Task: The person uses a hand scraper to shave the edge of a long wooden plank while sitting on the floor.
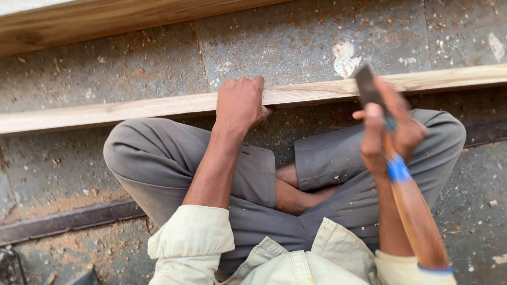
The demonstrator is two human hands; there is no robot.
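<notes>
I sit cross-legged on a stone floor in grey trousers. A long pale wooden batten (132, 108) runs across the view in front of my knees. My left hand (240, 103) grips its top edge from the near side, fingers curled over it. My right hand (391, 132) is raised above my right knee and holds an adze-like tool (412, 211) by its brown wooden handle, which has blue tape bands. The dark metal head (367, 87) points up, just near the batten's right part.
A wider wooden plank (105, 21) lies across the top left. A dark flat strip (68, 219) runs along the floor under my legs. Wood chips and sawdust cover the grey stone slabs (317, 37).
</notes>
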